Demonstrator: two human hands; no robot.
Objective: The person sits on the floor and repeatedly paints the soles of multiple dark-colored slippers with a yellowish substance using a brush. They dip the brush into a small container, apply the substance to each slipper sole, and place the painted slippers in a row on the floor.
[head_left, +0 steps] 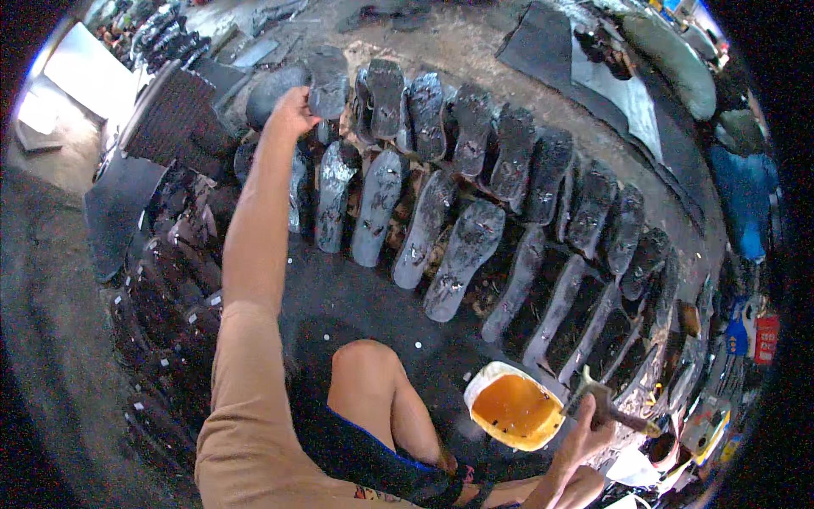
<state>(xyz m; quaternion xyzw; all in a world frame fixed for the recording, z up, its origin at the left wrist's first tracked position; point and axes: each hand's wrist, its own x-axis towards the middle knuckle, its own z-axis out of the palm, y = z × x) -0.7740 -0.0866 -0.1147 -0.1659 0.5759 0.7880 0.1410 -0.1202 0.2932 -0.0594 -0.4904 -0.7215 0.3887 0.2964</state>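
Stretched far forward, my left hand (295, 112) has its fingers closed at the edge of a grey shoe sole (329, 83) at the far left end of the rows. A rounder dark sole piece (273, 95) lies just beside it, partly behind the hand. My right hand (587, 437) grips a brush (623, 413) low at the right. Next to that hand stands a whitish tub (485, 375) holding amber-coloured liquid (515, 409), probably glue. Between my hands, dark soles (465, 259) lie in curved, overlapping rows, several with shiny or patchy surfaces.
Dark ribbed sheets (180, 119) lie at the left, above a heap of dark pieces (170, 280). Flat sheet material (585, 76) covers floor at the upper right. My bent knee (365, 373) is near the tub. Clutter and a blue cloth (742, 199) line the right side.
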